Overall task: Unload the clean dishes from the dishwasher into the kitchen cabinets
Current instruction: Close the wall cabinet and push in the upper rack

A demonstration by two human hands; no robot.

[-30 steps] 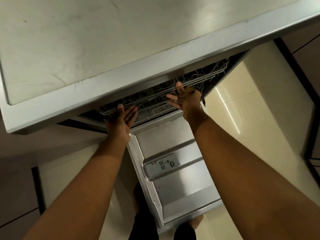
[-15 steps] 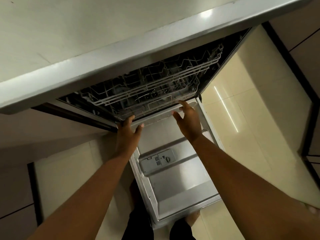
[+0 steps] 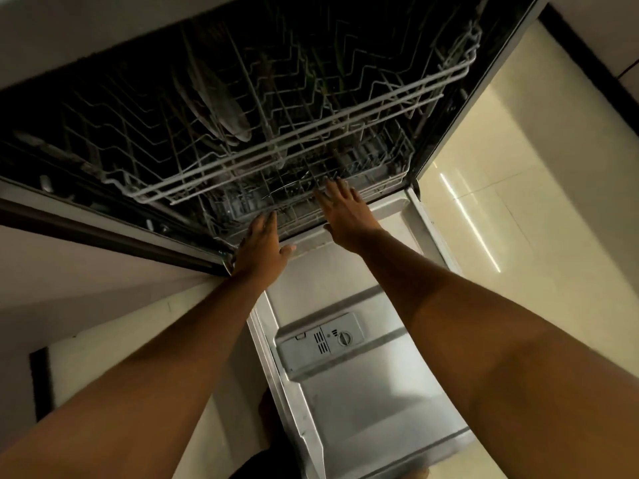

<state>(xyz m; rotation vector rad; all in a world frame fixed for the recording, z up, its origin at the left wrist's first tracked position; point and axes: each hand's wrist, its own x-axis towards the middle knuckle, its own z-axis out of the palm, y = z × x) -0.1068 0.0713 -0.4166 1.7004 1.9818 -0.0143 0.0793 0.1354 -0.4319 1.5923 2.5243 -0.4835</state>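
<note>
The dishwasher stands open, its steel door folded down flat toward me. The upper wire rack sits inside the dark tub with a few plates standing on edge in it. Below it is the lower rack, with its front edge at the tub's mouth. My left hand reaches to the lower rack's front edge, fingers straight and touching the wire. My right hand reaches to the same edge further right, fingers spread and straight. Neither hand grips anything that I can see.
A detergent dispenser sits in the middle of the door. Cream floor tiles lie to the right of the dishwasher. Pale cabinet fronts flank the left side. My feet are below the door's near edge.
My view has dropped below the counter edge, showing the tub's inside. Both hands have moved down from the upper rack to the lower rack's front edge.
</note>
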